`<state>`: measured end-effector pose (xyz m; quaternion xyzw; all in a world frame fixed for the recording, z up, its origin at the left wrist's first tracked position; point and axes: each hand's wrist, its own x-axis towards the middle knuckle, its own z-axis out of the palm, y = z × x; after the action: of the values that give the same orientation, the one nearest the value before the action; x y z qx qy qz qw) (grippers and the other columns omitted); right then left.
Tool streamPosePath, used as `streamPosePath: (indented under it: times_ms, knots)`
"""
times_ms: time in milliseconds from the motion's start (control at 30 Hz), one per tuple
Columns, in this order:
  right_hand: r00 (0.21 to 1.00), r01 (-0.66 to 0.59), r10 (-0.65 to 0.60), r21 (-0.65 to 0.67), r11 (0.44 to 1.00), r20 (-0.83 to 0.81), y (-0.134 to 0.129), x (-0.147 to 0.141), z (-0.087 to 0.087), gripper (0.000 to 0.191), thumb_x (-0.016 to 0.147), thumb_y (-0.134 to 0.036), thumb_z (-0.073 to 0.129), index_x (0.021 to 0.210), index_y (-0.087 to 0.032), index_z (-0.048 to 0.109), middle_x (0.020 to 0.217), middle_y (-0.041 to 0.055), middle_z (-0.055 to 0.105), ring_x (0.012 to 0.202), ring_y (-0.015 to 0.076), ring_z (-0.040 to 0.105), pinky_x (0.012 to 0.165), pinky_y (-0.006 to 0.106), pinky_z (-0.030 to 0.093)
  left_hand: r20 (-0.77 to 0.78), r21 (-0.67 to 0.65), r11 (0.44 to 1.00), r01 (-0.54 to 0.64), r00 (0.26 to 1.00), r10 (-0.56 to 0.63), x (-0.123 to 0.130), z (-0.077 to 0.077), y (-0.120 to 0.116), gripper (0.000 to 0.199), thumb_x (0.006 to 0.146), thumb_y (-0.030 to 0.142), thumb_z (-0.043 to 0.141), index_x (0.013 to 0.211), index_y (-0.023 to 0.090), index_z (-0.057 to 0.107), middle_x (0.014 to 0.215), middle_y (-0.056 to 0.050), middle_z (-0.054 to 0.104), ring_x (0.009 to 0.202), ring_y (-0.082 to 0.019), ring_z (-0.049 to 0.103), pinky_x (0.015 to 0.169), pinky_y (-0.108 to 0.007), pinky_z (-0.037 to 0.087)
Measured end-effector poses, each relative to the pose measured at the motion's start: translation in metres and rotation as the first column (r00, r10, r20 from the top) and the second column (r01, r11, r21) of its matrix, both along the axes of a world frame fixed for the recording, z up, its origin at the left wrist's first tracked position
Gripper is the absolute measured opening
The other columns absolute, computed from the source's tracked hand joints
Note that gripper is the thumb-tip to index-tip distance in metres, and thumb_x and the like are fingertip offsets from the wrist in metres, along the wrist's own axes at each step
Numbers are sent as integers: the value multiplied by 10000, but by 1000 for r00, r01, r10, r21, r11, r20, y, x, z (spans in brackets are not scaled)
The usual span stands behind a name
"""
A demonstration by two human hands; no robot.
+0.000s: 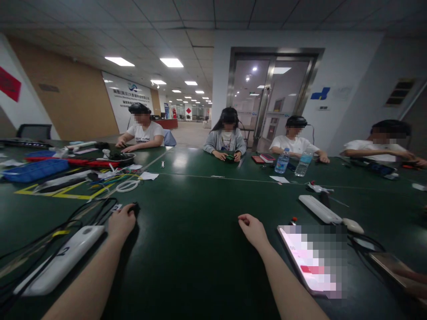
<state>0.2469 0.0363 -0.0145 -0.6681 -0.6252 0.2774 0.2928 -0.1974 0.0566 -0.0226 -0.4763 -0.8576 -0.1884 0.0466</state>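
My left hand (122, 222) is closed at the left, next to the white power strip (71, 253) and its black cables. A small black object (134, 207) shows at its fingertips; its kind is too blurred to tell. My right hand (254, 230) rests on the dark green table (187, 249) with its fingers curled in, and nothing shows in them. Just right of that hand lies a phone (300, 253) with a lit screen, partly pixelated.
A blue tray (36, 171), loose wires (110, 178) and a white cable coil (127, 186) lie at the left. Two water bottles (282, 161) stand at the back right, nearer than several seated people. Another white power strip (320, 210) lies at the right.
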Motion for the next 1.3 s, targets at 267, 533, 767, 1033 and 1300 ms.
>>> streamPosePath:
  times_ms: [267, 533, 767, 1033, 1300]
  knots:
    - [1000, -13, 13, -18, 1000, 8, -1, 1, 3, 274, 810, -287, 497, 1036, -207, 631, 931, 30, 684, 869, 182, 633, 753, 282, 477, 13, 10, 1000, 18, 1000, -18, -4, 0, 1, 442, 838, 257, 393, 1234, 196, 579, 1088, -150, 629, 1028, -291, 577, 874, -368, 446]
    - [1000, -9, 10, -44, 999, 18, -4, -2, 7, 286, 822, -291, 486, 1055, -193, 621, 941, 34, 679, 868, 176, 626, 734, 270, 475, 26, -17, 1000, 22, 999, -22, -2, 4, -2, 443, 852, 259, 382, 1249, 195, 568, 1116, -156, 610, 1014, -283, 587, 879, -354, 442]
    - [1000, -14, 15, -46, 999, 10, -4, -2, 8, 253, 823, -283, 495, 1025, -209, 627, 922, 29, 683, 850, 177, 632, 727, 268, 480, 60, 20, 1000, 11, 998, -12, -2, 2, 0, 431, 851, 348, 410, 1209, 201, 600, 1102, -154, 609, 1028, -294, 574, 873, -364, 448]
    - [1000, -18, 18, -25, 1000, -2, -4, -1, 6, 251, 802, -272, 503, 1008, -218, 635, 912, 25, 681, 844, 184, 634, 721, 280, 486, 54, 68, 997, 27, 998, -30, -5, -5, 2, 433, 825, 322, 439, 1206, 179, 588, 1092, -156, 615, 1004, -299, 576, 876, -376, 446]
    - [999, -25, 24, -31, 999, -21, -2, -1, 3, 261, 811, -281, 498, 1024, -211, 632, 943, 28, 677, 867, 180, 632, 740, 278, 489, 87, 68, 998, 15, 996, -21, 8, -3, 3, 505, 820, 331, 424, 1235, 57, 510, 1184, -185, 576, 1114, -289, 525, 934, -353, 411]
